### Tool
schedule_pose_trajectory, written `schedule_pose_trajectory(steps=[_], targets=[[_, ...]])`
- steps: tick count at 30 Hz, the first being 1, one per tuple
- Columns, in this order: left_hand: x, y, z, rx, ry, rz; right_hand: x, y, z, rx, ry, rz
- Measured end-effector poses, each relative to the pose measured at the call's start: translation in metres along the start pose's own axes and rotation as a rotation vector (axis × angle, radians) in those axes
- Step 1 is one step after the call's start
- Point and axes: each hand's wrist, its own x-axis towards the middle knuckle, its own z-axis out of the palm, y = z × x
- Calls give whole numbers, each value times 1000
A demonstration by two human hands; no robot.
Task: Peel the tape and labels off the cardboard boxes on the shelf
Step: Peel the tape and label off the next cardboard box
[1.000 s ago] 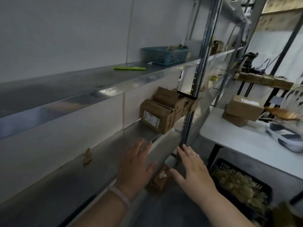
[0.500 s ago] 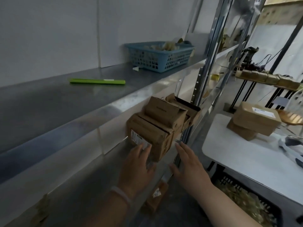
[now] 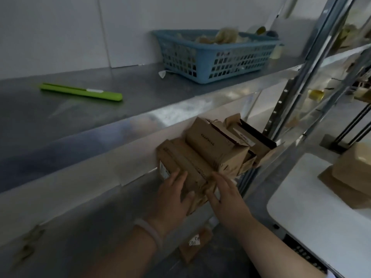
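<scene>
Hands rest on the labelled cardboard box [image 3: 181,157] near the shelf's [image 3: 90,217] front edge. Left hand [image 3: 172,195] and right hand [image 3: 226,199] show straight, slightly spread fingers, gripping nothing.

The person has both bare forearms stretched out ahead, side by side. The left hand [image 3: 174,195] lies palm down, its fingers straight and slightly spread and its thumb out to the right; a pale band [image 3: 149,231] circles that wrist. Just beside it, the right hand [image 3: 226,197] is flat too, fingers extended and close together, thumb angled toward the left hand.
</scene>
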Motion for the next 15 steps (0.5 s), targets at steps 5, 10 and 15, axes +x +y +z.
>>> schedule_pose_trajectory(steps=[5, 10, 15], targets=[[-1, 3, 7, 5, 112, -150, 19, 16, -2, 198, 39, -53], [-7, 10, -2, 32, 258, -327, 36, 10, 12, 417, -195, -44], [-19, 12, -12, 267, 184, -408, 38, -1, 24, 628, -333, -45]])
